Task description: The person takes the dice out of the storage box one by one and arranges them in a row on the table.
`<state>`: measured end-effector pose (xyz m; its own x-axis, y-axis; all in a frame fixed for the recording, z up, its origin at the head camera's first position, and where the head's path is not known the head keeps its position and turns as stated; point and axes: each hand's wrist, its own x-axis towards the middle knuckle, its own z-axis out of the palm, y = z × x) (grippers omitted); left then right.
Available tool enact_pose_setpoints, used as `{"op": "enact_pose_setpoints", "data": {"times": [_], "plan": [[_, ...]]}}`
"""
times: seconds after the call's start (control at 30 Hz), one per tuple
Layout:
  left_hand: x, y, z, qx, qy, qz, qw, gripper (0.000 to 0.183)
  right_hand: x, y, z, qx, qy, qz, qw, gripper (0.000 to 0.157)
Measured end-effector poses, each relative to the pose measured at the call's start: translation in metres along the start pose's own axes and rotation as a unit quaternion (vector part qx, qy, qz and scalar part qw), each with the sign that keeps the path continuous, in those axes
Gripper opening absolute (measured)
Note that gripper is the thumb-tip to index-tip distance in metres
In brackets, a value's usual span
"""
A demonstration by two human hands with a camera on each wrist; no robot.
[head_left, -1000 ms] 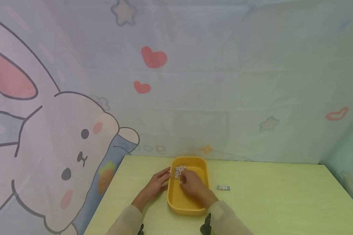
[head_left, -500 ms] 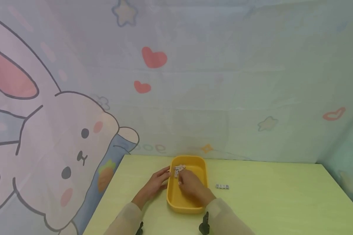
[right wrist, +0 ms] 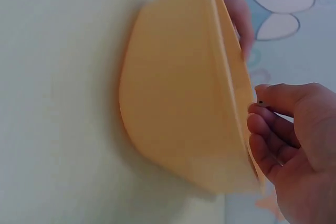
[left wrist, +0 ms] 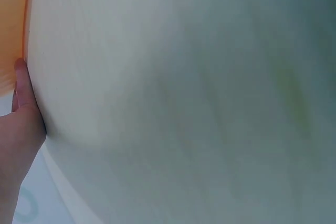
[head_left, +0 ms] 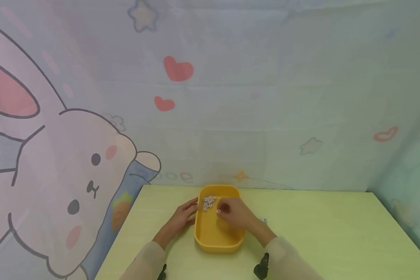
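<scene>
Right hand [head_left: 236, 214] pinches one die [right wrist: 261, 103] between thumb and fingertips, over the tray [head_left: 213, 238]. Left hand [head_left: 179, 218]: fingers fairly straight, against the tray's left wall. Step, judged: picking out a single die; next move calls for a steady pinch clear of the rim. Held die is a cube, no long axis; facing too small to read. Loose dice [head_left: 205, 206] lie at the tray's far left, unaligned.

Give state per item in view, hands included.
Yellow rounded-rectangular plastic tray, upright on pale green table
White cube dice inside tray, loosely clustered, far left
Single white die, pinched by right hand
White dice right of tray, on table, partly hidden
Left hand, against tray's left side
Right hand, pinching single die
</scene>
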<state>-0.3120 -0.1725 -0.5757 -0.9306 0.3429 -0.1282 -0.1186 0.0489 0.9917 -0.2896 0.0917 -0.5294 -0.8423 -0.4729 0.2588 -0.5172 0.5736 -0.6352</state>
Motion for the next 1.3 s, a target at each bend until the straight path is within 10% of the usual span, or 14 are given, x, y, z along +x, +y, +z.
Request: {"op": "enact_pose_setpoints", "data": {"times": [0.53, 1.3], "plan": [[0.000, -0.004, -0.001, -0.010, -0.015, 0.008, 0.9998, 0.060, -0.077, 0.082, -0.087, -0.052, 0.060, 0.049, 0.996, 0.007], [0.001, -0.003, -0.002, -0.014, -0.015, 0.007, 0.9998, 0.060, -0.103, 0.113, -0.066, -0.066, 0.035, 0.072, 0.995, 0.016]]}}
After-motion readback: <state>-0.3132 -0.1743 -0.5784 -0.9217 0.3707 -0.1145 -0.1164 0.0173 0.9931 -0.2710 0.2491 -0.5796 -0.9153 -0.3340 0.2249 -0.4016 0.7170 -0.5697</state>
